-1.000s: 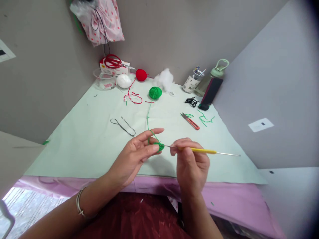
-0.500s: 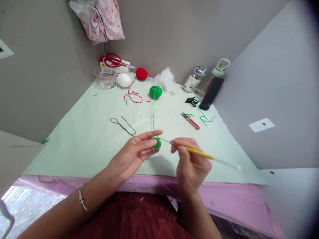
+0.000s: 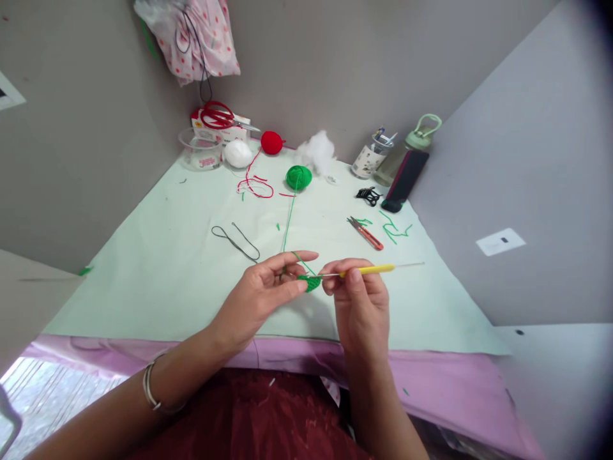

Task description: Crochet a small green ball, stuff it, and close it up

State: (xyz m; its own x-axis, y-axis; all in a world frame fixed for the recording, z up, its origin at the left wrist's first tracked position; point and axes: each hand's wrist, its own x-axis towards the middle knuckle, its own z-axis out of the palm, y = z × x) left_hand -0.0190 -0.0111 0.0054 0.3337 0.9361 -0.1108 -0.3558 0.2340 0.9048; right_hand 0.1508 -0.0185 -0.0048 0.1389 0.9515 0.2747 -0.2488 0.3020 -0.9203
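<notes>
My left hand point(image 3: 261, 292) pinches a small green crochet piece point(image 3: 311, 282) above the pale green table cover point(image 3: 167, 268); the forefinger is stretched out with the green strand point(image 3: 288, 223) running over it. That strand leads back to a green yarn ball point(image 3: 299, 177). My right hand point(image 3: 357, 297) is closed on a yellow-handled crochet hook point(image 3: 368, 270), held level, its metal tip in the green piece.
At the back stand a red yarn ball point(image 3: 271, 142), a white ball point(image 3: 238, 153), stuffing fluff point(image 3: 317, 152), red scissors point(image 3: 218, 117) on a box, a clear tub point(image 3: 200, 151), a jar point(image 3: 369, 157), a bottle point(image 3: 416, 142). Thread snips point(image 3: 366, 233) and a black cord point(image 3: 235, 242) lie mid-table.
The hook swung from slanting down to the right to level, and my right hand moved closer to the green piece. The strand to the ball shifted slightly.
</notes>
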